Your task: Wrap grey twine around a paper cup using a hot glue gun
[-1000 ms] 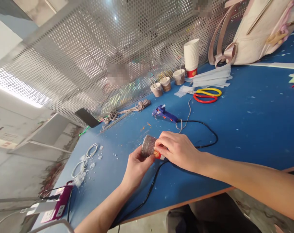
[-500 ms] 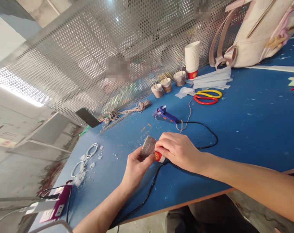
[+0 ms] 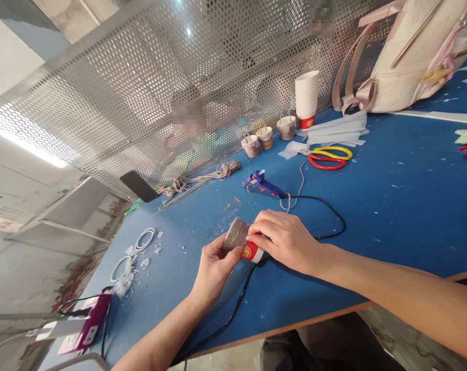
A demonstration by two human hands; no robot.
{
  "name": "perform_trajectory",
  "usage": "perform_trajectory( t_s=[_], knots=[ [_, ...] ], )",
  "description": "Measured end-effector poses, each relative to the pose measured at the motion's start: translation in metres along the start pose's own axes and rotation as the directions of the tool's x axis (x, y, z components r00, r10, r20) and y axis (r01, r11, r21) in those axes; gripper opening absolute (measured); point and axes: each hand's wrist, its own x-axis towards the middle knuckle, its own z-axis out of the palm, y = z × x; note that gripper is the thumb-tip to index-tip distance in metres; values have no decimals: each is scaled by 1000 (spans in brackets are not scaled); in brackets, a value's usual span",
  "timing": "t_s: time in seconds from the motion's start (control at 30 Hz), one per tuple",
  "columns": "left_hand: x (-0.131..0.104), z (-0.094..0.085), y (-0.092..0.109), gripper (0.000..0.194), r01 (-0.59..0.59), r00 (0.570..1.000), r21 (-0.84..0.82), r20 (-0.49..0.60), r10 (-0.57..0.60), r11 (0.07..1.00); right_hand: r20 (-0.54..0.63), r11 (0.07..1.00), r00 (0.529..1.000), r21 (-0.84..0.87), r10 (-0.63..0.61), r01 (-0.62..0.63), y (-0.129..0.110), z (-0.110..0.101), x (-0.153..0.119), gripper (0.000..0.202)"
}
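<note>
A paper cup (image 3: 236, 234), partly wrapped in grey-brown cord, lies tilted between my hands above the blue table. Its unwrapped end is red and white with a gold emblem. My left hand (image 3: 214, 265) grips the wrapped part, thumb near the red band. Fingers of my right hand (image 3: 281, 239) are closed on the cup's upper side where the cord meets the red; their tips partly hide that edge. Beyond my hands lies a blue glue gun (image 3: 264, 184), with a loose piece of cord (image 3: 303, 180) beside its black cable.
Three small wrapped cups (image 3: 264, 137), stacked paper cups (image 3: 306, 98), scissors (image 3: 329, 157) and translucent strips (image 3: 337, 130) stand or lie near the perforated screen (image 3: 140, 93). Cord bundles (image 3: 218, 171), a phone (image 3: 138, 186), white rings (image 3: 144, 239) and a purple power strip (image 3: 92, 324) are leftward.
The cup has turned slightly in my hands, showing more of its red band and emblem. Both hands keep their hold. The view has shifted slightly.
</note>
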Motion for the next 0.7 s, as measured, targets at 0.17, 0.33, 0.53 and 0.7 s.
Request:
perform_trajectory(
  t_s=[0.17,0.33,0.53,0.7],
  knots=[
    [0,2,3,19,8,1000,-34,18,-8,999,1,1000,1000,15,11,-11,0,-1,1,17],
    [1,1,1,20,5,1000,-61,10,-5,998,13,998,999,46,41,-41,0,-2,2,17],
    [1,0,-2,20,-22,999,-86,21,24,996,3,997,999,70,43,-44,1,-2,2,18],
    [1,-1,-5,22,-21,1000,-93,6,22,995,-2,994,999,96,46,-46,2,-3,2,19]
  ],
)
